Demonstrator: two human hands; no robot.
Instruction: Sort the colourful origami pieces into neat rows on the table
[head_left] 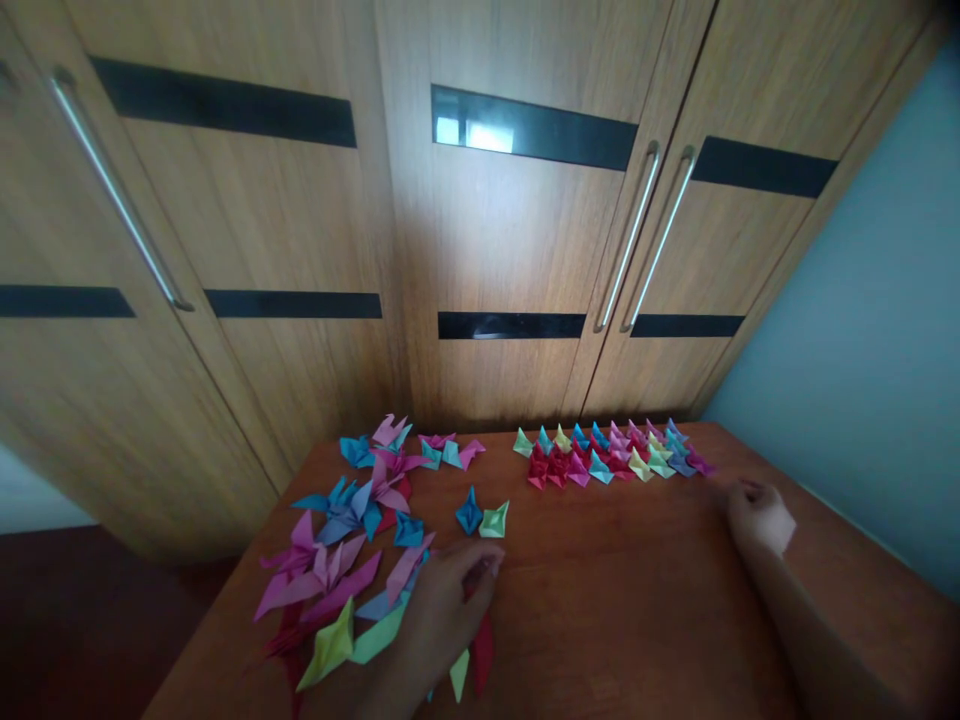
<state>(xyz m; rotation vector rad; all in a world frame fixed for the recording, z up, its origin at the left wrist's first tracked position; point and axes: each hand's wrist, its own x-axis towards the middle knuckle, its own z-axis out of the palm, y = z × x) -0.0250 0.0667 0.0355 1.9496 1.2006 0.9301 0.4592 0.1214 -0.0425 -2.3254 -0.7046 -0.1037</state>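
My left hand is low over the near left part of the table, thumb and fingers curled together. Whatever lies between them, if anything, is hidden. Just beyond its fingertips sit a pale green folded paper piece and a blue folded paper piece, side by side. Under and around this hand spreads a loose heap of origami pieces in pink, blue, red and green. On the right, my right hand is closed beside the end of neat rows of origami pieces, near a purple piece. Its fingertips are blurred.
The brown wooden table stands against a wooden cupboard with metal handles and dark strips. A pale blue wall runs along the right side. The table's left edge drops to a dark floor.
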